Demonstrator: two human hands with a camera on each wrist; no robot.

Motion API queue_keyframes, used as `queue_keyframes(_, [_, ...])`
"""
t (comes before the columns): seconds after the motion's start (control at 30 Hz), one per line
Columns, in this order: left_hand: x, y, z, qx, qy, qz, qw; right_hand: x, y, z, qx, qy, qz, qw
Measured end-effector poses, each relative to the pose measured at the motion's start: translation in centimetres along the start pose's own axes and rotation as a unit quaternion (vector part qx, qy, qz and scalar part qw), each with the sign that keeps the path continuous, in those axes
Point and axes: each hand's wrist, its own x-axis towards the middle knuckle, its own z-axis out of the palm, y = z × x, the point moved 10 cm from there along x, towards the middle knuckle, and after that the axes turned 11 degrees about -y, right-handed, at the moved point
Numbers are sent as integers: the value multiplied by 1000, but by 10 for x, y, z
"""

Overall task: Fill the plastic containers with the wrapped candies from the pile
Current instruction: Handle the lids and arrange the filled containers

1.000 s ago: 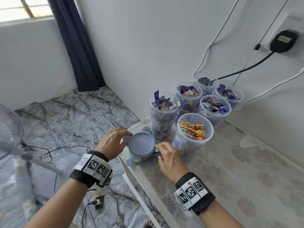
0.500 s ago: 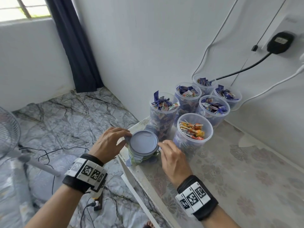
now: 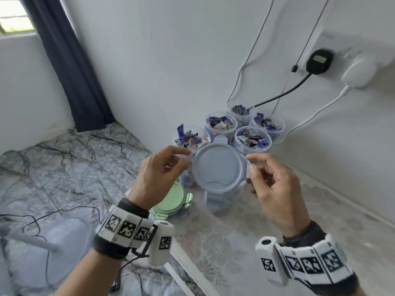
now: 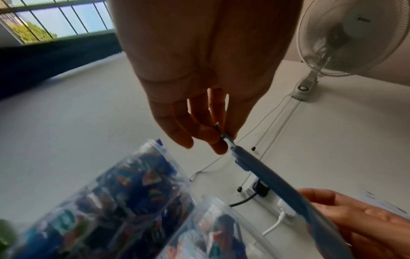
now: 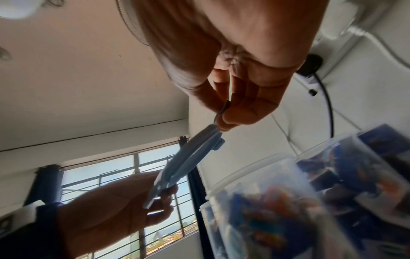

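Both hands pinch one blue lid (image 3: 219,167) at frame centre — left hand (image 3: 159,176) its left edge, right hand (image 3: 275,186) its right.

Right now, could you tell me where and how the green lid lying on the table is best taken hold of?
Probably by a clip tab on the green lid, best the one on its right side, coming from above. The lid lies flat at the table's near-left corner, so its thin rim gives fingers little to pinch, while the tabs jut out. Both hands already pinch the blue lid, so one must let go first.
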Motion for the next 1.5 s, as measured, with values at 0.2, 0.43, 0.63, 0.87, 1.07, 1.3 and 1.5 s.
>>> queue_keyframes(0.2, [28, 2, 39, 76, -17, -27, 997, 21, 55, -17, -13, 25, 71, 997])
queue_keyframes(0.43, [32, 4, 53, 187, 34, -28, 981, 31, 78, -3, -30, -5, 116, 993])
queue_keyframes(0.63, [29, -6, 54, 132, 38, -37, 990, 29, 76, -3, -45, 4, 109, 993])
queue_keyframes(0.87, [23, 1, 59, 148, 86, 3, 985, 19, 62, -5, -120, 80, 79, 986])
queue_keyframes(1.07, [18, 9, 57, 147, 100, -12, 984, 11, 69, 1, -70, 117, 115, 984])
queue_keyframes(1.3, [6, 0, 73, 36, -25, -22, 999, 21, 80, 0, -1, 33, 126, 992])
queue_keyframes(1.5, [5, -11, 87, 18, -120, -18, 992, 28, 69, 18, 32, -70, 122, 989])
